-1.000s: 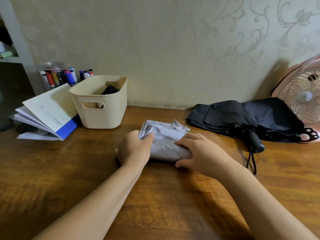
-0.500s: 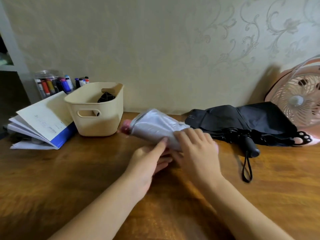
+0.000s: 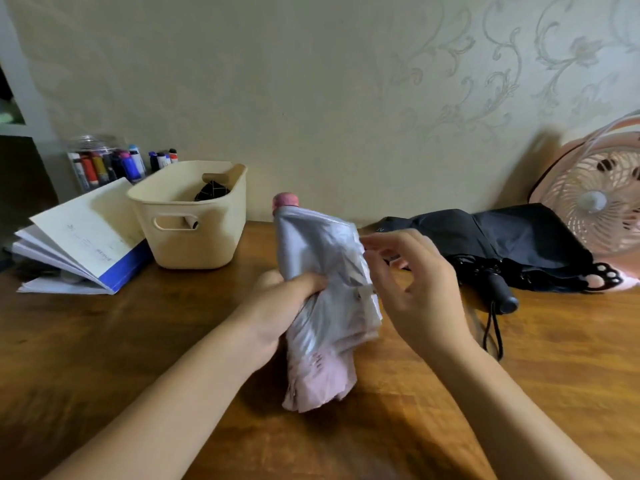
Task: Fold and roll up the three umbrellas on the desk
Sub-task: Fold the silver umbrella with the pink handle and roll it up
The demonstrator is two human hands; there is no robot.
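One silver-pink umbrella [image 3: 318,258]: slanted low over the counter [image 3: 138,341] half a second ago, now upright, pink cap uppermost. Left hand [image 3: 277,306]: fingers wrapped round its bunched middle. Right hand [image 3: 419,285]: lifted off, fingers loosely spread beside the canopy edge, holding nothing. Judged: pleats gathered, rolling and strapping outstanding. Black umbrella [image 3: 502,244] lies unrolled behind.

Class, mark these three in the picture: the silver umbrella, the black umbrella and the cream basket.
silver umbrella [image 3: 311,244]: head view, upper part of its silver canopy.
black umbrella [image 3: 519,237]: head view, its loose black canopy.
cream basket [image 3: 194,247]: head view, front wall under the handle slot.
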